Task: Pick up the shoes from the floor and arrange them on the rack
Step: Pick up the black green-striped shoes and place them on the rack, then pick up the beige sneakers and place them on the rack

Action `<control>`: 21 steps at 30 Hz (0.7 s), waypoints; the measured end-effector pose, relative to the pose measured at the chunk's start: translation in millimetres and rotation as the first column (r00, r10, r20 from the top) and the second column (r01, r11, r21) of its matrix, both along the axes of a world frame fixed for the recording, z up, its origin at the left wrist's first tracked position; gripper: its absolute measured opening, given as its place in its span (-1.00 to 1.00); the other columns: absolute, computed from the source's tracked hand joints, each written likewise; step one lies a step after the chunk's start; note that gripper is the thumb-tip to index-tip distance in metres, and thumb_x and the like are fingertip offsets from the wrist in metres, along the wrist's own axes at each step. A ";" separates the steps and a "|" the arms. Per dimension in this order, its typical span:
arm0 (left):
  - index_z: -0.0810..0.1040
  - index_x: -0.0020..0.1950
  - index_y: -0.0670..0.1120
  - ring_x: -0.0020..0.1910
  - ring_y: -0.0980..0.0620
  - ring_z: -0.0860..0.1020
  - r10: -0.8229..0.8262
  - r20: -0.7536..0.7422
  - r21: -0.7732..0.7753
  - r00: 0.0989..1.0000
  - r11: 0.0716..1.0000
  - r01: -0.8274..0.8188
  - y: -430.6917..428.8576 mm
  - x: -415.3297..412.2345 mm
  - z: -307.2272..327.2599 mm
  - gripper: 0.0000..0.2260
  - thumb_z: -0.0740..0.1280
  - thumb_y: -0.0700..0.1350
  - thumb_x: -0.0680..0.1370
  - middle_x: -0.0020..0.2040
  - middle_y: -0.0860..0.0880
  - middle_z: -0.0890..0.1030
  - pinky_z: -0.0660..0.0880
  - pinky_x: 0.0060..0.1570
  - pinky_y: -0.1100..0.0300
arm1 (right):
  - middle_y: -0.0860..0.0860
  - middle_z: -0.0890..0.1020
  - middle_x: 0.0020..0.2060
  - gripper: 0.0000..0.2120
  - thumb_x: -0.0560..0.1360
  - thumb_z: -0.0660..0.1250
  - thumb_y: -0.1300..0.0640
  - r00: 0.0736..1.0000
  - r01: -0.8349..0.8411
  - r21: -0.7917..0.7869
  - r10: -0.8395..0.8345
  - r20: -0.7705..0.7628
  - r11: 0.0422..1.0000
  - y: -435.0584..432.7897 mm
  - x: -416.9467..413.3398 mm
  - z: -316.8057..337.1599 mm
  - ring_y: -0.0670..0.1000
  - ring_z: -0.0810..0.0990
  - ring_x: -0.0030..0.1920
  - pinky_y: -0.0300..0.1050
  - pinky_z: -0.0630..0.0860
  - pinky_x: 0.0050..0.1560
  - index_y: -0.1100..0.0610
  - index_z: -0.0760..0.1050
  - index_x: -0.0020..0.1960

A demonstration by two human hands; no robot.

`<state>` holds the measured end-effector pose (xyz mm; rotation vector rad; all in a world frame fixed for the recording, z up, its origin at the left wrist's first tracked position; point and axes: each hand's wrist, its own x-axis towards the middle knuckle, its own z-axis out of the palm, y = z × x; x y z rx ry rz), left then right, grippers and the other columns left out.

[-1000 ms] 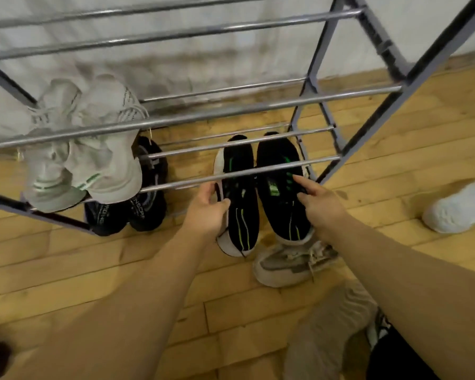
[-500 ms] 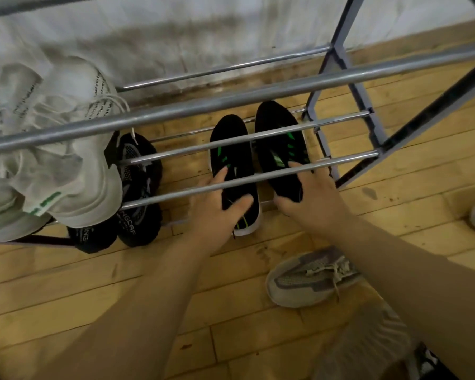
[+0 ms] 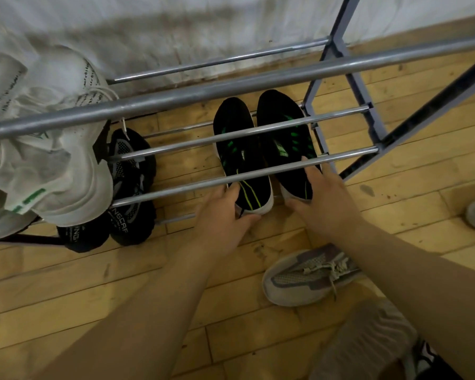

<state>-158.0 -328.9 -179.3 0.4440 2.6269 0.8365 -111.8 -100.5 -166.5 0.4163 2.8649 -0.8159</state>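
fingers (image 3: pixel 232 192) of left hand (image 3: pixel 222 215) curled round one heel of black pair (image 3: pixel 236 154); right hand (image 3: pixel 324 204) clasps other heel. pair on lowest tier of rack (image 3: pixel 231 89), toes to wall (image 3: pixel 176 23), side by side (heel grip likely for squaring them in line). grey shoe (image 3: pixel 307 275) on floor (image 3: pixel 66 283), unshelved. white pair (image 3: pixel 66 174) on tier above, at left.

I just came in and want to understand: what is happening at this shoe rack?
A person is arranging shoes on a metal rack. The left hand and right hand each grip a heel of the black and green shoes, which lie on the lowest tier. A grey sneaker lies on the floor nearby.
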 end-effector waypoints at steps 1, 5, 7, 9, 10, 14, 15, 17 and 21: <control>0.34 0.55 0.00 0.39 -0.06 0.37 0.002 -0.027 -0.017 1.000 1.000 -0.003 4.7 -1.1 -0.7 -0.33 0.42 0.21 0.52 0.42 0.01 0.45 0.36 0.38 -0.02 | 0.12 0.34 0.46 -0.21 0.52 0.47 -0.09 1.000 0.009 0.013 -0.009 -0.004 1.000 -0.2 -0.4 0.9 0.22 0.34 0.46 0.18 0.47 0.37 0.04 0.19 0.61; 0.34 0.54 0.03 0.33 -0.09 0.41 -0.017 -0.061 0.022 0.998 1.000 0.018 20.7 -5.3 -5.8 -0.36 0.39 0.23 0.53 0.36 -0.02 0.49 0.42 0.30 -0.05 | 0.17 0.27 0.52 -0.16 0.54 0.46 -0.08 0.998 0.066 0.031 -0.066 -0.010 0.997 -0.6 -2.0 3.4 0.26 0.36 0.47 0.16 0.48 0.34 0.05 0.09 0.66; 0.29 0.57 0.03 0.37 -0.11 0.40 -0.039 -0.041 0.002 0.998 0.999 0.040 29.2 -7.9 -8.7 -0.34 0.37 0.23 0.55 0.41 -0.04 0.46 0.42 0.31 -0.06 | 0.21 0.27 0.51 -0.21 0.56 0.44 -0.06 0.997 0.075 0.039 -0.075 -0.018 0.996 -2.6 0.8 2.9 0.29 0.37 0.46 0.22 0.51 0.32 0.09 0.13 0.64; 0.19 0.60 0.05 0.41 -0.13 0.38 -0.057 -0.032 -0.025 0.998 0.998 0.056 32.0 -7.0 -8.8 -0.30 0.37 0.22 0.56 0.45 -0.05 0.41 0.42 0.33 -0.05 | 0.27 0.21 0.54 -0.23 0.57 0.41 -0.03 0.998 -0.032 0.188 0.040 -0.043 0.982 -5.6 13.8 3.7 0.34 0.28 0.51 0.28 0.44 0.40 0.16 0.12 0.62; 0.10 0.63 0.06 0.46 -0.13 0.33 -0.063 -0.018 -0.030 0.998 0.998 0.062 29.4 -3.9 -7.3 -0.24 0.37 0.23 0.55 0.51 -0.06 0.35 0.38 0.38 -0.05 | 0.31 0.17 0.56 -0.23 0.57 0.38 -0.03 0.989 -0.119 0.284 0.138 -0.047 0.951 -6.0 24.9 6.2 0.36 0.24 0.54 0.28 0.39 0.46 0.18 0.10 0.63; -0.06 0.66 0.12 0.59 -0.05 0.13 -0.003 -0.031 0.023 1.000 1.000 0.004 5.8 46.0 7.7 -0.17 0.36 0.24 0.56 0.63 -0.03 0.15 0.18 0.54 -0.05 | 0.18 0.34 0.48 -0.37 0.55 0.35 -0.06 0.932 -0.352 0.334 0.361 0.037 0.874 21.7 78.3 20.4 0.28 0.43 0.39 0.19 0.45 0.30 0.08 0.28 0.55; -0.03 0.64 0.14 0.54 -0.03 0.19 0.007 -0.002 0.032 1.000 0.999 -0.007 2.0 68.6 9.0 -0.23 0.34 0.23 0.57 0.57 -0.01 0.20 0.23 0.49 0.02 | 0.14 0.36 0.45 -0.39 0.55 0.32 -0.13 0.941 -0.337 0.314 0.310 0.134 0.888 32.7 89.5 20.4 0.25 0.44 0.36 0.17 0.44 0.28 0.02 0.27 0.53; -0.05 0.62 0.20 0.38 0.03 0.33 -0.008 0.163 0.001 0.987 1.000 0.008 1.9 112.8 10.3 -0.28 0.28 0.25 0.59 0.44 0.03 0.26 0.35 0.32 0.16 | 0.11 0.35 0.42 -0.34 0.55 0.23 -0.31 0.943 -0.181 0.312 0.074 0.325 0.933 54.7 103.7 16.0 0.23 0.39 0.38 0.17 0.43 0.32 -0.08 0.20 0.56; -0.10 0.60 0.34 0.16 0.08 0.41 0.059 0.508 0.013 0.859 0.997 -0.077 27.3 154.4 6.0 -0.26 0.31 0.25 0.58 0.31 0.08 0.21 0.46 0.17 0.21 | 0.17 0.37 0.39 -0.17 0.49 0.22 -0.47 0.821 0.139 0.046 -0.141 0.554 0.989 71.9 108.4 3.8 0.22 0.52 0.22 0.05 0.54 0.11 -0.10 0.10 0.62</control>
